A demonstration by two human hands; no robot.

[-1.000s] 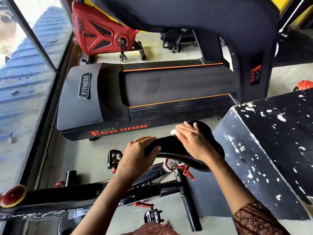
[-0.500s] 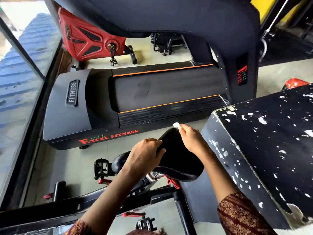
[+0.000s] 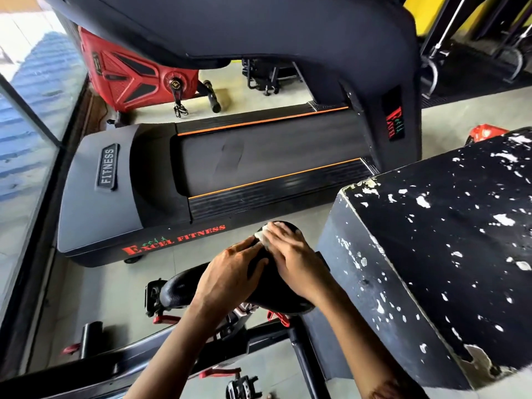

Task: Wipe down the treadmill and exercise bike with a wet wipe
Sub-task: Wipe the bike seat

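Change: right hand point(image 3: 290, 254) brings wet wipe point(image 3: 262, 237) back from the far edge of the saddle point(image 3: 178, 289), beside left hand point(image 3: 230, 273).
Grip: right hand clutches wet wipe; left hand grips saddle, lower centre.
Meaning: saddle wiping probably continues.

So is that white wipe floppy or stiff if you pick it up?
Probably floppy: the wipe is scrunched into a small wad under the right hand. Likely very light, being so small against the seat. It probably wouldn't roll, being lumpy.

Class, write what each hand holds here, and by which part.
Left hand grips the bike saddle around its middle. Right hand holds the wet wipe, bunched under its fingers, against the saddle's far end.
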